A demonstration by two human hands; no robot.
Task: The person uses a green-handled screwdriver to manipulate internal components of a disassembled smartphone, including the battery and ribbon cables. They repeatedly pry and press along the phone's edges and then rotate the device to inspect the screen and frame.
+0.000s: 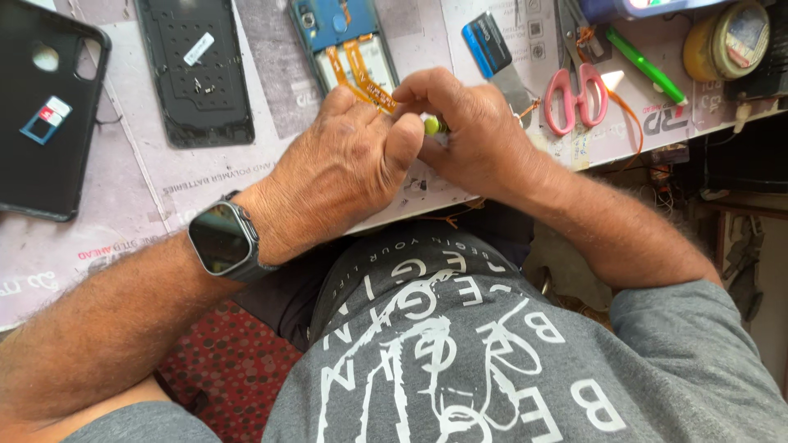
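Cluttered workbench mat [148,176] lay below. I saw my left hand [336,176] and right hand [472,135] meeting, fingers pinched on a small yellow-green tool [432,125] between them, beside the orange flex cable [365,78].

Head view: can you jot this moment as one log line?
left hand: by orange flex cable | right hand: pinching small green tool | open phone beyond | pink scissors right
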